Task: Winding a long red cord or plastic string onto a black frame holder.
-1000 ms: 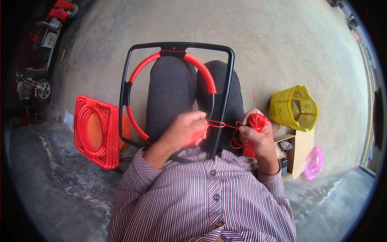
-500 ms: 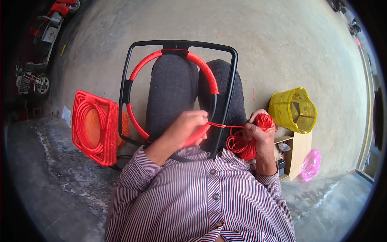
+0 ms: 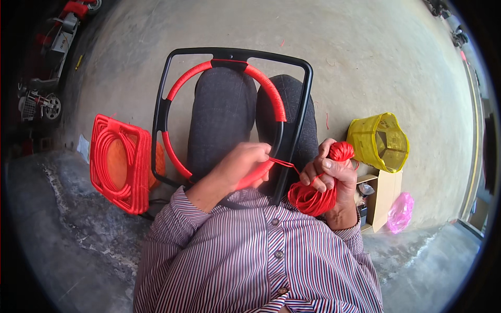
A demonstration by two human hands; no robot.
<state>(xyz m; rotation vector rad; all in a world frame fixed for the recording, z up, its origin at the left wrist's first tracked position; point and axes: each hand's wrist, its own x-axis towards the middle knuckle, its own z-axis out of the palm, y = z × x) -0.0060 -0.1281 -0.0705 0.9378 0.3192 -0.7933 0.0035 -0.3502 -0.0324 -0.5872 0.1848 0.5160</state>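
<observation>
A black metal frame [image 3: 235, 53] lies across my lap, with a round ring [image 3: 269, 94] inside it partly wrapped in red cord. My left hand [image 3: 245, 161] pinches the wrapped ring at its near side. A short taut strand of red cord [image 3: 284, 164] runs from there to my right hand [image 3: 329, 169], which grips a loose bundle of red cord [image 3: 313, 198] just right of the frame's edge. My dark trouser legs show through the frame.
On the concrete floor to my left leans a finished red woven frame [image 3: 117, 164]. To my right stand a yellow mesh basket [image 3: 381, 141], a cardboard box [image 3: 383, 195] and a pink bag [image 3: 399, 211]. Parked vehicles [image 3: 44, 101] sit at the far left.
My right hand with the cord bundle has drawn a little closer to the frame, shortening the strand. My left hand stays on the ring.
</observation>
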